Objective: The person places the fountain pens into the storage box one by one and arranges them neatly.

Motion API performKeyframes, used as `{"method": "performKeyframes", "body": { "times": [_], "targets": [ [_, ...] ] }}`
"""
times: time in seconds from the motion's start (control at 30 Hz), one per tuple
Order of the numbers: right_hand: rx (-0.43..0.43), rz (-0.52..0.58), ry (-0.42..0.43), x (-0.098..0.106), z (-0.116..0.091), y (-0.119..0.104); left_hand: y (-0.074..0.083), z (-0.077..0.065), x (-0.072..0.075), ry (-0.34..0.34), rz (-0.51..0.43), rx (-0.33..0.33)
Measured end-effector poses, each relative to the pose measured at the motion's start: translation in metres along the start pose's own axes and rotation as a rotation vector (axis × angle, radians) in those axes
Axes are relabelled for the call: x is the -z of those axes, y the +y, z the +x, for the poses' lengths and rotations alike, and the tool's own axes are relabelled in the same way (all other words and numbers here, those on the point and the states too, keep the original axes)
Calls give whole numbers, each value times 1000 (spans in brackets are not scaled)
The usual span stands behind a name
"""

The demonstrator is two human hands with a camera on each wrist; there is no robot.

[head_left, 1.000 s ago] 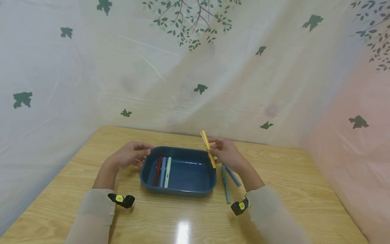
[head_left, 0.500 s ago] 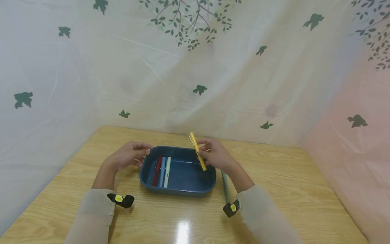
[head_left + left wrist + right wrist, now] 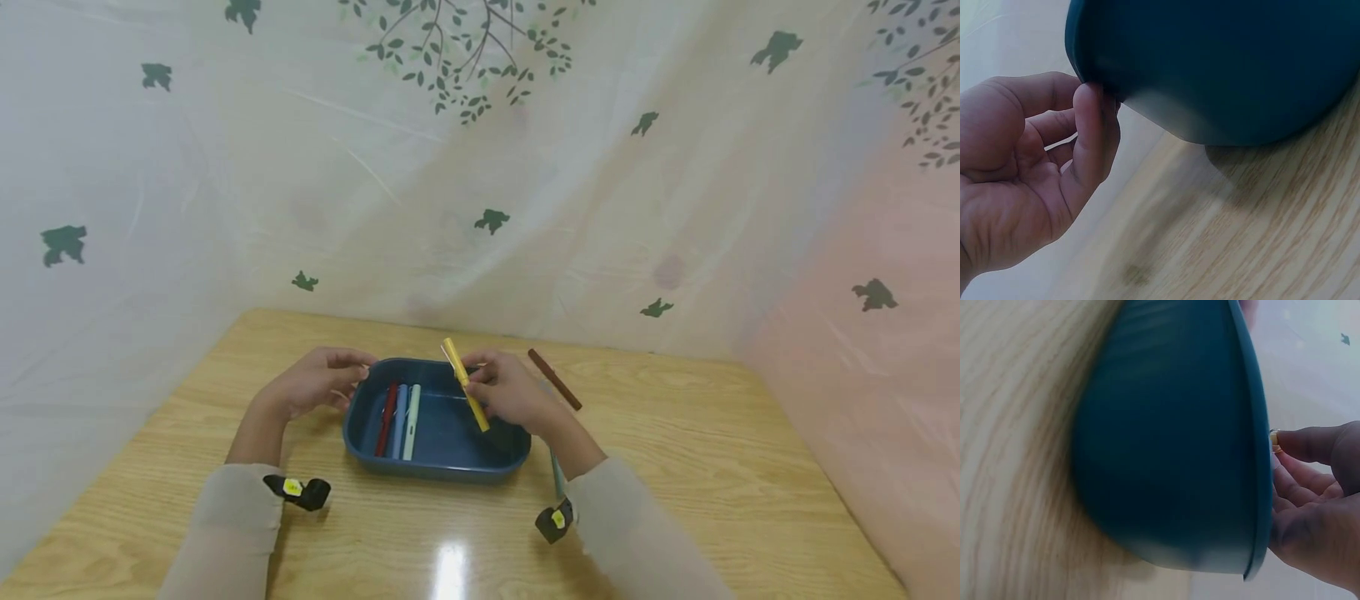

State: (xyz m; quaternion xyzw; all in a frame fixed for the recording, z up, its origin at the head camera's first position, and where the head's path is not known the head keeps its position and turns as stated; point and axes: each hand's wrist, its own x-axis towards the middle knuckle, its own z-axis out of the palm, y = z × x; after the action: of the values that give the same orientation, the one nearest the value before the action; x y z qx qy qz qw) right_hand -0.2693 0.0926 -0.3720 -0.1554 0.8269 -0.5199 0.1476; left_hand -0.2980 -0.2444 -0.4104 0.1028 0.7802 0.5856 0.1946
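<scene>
In the head view a dark blue box (image 3: 438, 472) stands on the table with a red pen (image 3: 386, 421), a blue pen (image 3: 401, 423) and a pale green pen (image 3: 412, 423) side by side at its left end. My left hand (image 3: 311, 387) holds the box's left rim; in the left wrist view its thumb (image 3: 1088, 115) lies at the box edge. Over the box, my right hand (image 3: 510, 392) pinches a yellow pen (image 3: 455, 361), tilted with its clip end up and away. From the right wrist, the box wall (image 3: 1179, 437) hides most of that pen.
To the right of the box lie a dark brown pen (image 3: 555, 379) and a grey-green pen (image 3: 557, 477), the latter mostly hidden by the right forearm. A light wood table (image 3: 712, 467) carries everything. Behind it hangs a pale leaf-patterned curtain (image 3: 585, 250).
My right hand has carried the yellow pen left and slightly lower, from the box's right rim to over its interior. The brown pen has come into view behind it. The left hand stays put.
</scene>
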Motion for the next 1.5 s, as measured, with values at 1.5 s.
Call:
{"method": "performKeyframes", "body": {
  "times": [1.5],
  "targets": [
    [-341,151,-93,-60,-2,7,1,-14,-2,-9,16,11]
  ]
}}
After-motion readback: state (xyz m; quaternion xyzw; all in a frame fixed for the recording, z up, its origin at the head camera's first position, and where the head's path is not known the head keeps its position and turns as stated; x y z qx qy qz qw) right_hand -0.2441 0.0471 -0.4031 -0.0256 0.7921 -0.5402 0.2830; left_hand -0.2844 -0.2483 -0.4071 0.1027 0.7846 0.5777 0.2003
